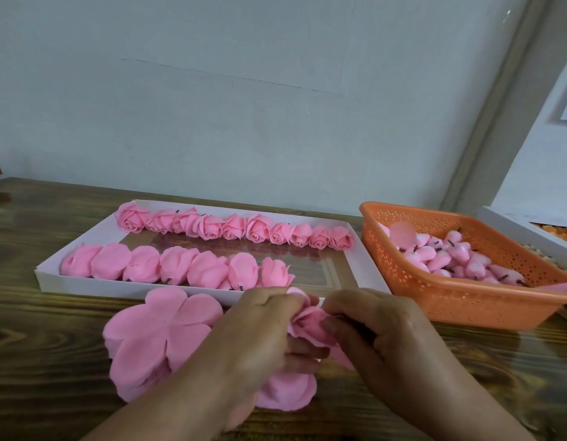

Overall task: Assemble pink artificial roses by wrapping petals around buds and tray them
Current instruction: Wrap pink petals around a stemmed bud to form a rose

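Both hands meet over the table's front and hold one pink rose [309, 323] between them. My left hand [259, 338] grips its left side with curled fingers. My right hand [377, 329] pinches its petals from the right. Under my left hand lies a stack of flat pink petal sheets [161, 332]. Behind them a white tray [361, 268] holds two rows of pink roses: a back row of roses [234, 229] and a front row [177, 265]. An orange basket [450, 297] at the right holds several pink buds [460, 256].
The wooden table [46, 345] runs to a pale wall close behind the tray. A white box edge [511, 227] shows at the far right behind the basket. The tray's right half has bare floor showing.
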Demonstrator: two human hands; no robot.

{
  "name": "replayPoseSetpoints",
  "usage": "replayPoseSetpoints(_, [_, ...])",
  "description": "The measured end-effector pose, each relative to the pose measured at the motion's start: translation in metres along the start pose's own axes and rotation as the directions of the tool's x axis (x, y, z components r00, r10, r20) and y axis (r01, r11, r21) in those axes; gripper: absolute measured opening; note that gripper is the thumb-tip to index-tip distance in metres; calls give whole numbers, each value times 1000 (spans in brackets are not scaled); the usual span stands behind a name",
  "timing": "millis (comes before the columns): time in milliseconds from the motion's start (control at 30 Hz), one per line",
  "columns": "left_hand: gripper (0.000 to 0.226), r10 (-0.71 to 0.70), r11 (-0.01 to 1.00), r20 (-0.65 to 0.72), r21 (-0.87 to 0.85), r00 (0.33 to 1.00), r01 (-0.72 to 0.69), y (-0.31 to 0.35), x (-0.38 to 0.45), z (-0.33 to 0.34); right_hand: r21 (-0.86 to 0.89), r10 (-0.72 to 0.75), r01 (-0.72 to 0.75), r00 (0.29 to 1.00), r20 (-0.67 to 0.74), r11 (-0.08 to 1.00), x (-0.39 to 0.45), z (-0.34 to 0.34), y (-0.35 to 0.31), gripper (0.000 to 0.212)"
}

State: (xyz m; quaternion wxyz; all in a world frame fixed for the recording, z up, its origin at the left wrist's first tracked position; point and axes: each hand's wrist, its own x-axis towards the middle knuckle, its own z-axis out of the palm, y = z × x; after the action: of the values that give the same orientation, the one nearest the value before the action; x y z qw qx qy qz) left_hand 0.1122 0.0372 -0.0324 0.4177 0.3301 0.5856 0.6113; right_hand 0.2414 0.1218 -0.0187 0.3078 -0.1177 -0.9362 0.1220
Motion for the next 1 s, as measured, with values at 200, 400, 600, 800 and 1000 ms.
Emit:
replayPoseSetpoints(200, [31,62,992,35,111,997,-65,-3,-3,1,9,-19,19,1000,15,1000,1,4,-6,8])
replayPoseSetpoints(400, [75,73,983,202,153,977,-105,-2,-5,-2,106,68,-66,998,-14,992,1,7,-5,20])
replayPoseSetpoints(600, [77,89,984,213,131,973,-119,-2,-7,1,107,93,-92,996,1,990,1,8,-6,18])
replayPoseSetpoints(800, [51,-23,994,182,-101,983,42,2,-2,-5,406,246,-200,967,-64,892,0,3,1,12])
replayPoseSetpoints(1000, [18,-102,972,248,-179,963,149,5,3,-11,658,322,-245,947,5,712,0,-4,5,9])
